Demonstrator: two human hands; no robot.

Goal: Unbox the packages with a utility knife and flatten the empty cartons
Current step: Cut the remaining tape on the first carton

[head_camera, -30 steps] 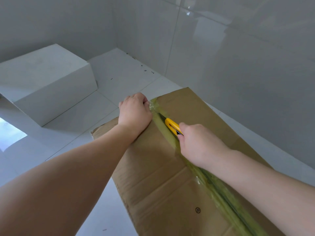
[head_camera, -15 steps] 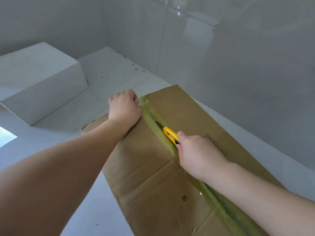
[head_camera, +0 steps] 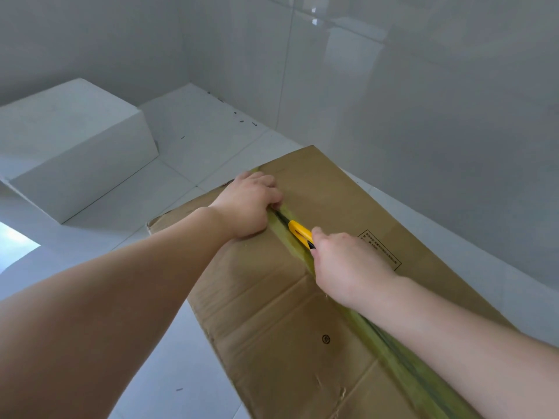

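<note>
We see one white tiled floor (head_camera: 193,137) meeting glossy grey walls, and it carries everything here. On it lies one long brown corrugated cardboard carton (head_camera: 272,297), its far end near the wall corner and its length running along the right-hand wall toward us. The top is creased and scuffed, with a small printed label on the right flap and a round stamp on the left one. One strip of yellowish clear packing tape (head_camera: 378,331) runs down the centre seam. One plain white rectangular block (head_camera: 69,140) stands well apart on the floor toward the left wall.

We count two hands. The left hand (head_camera: 248,204) rests on the left flap beside the seam near the carton's far end, fingers curled at the seam edge and hiding the tape there. The right hand (head_camera: 348,264) grips one yellow plastic utility knife (head_camera: 299,231), whose tip lies on the tape between both hands.
</note>
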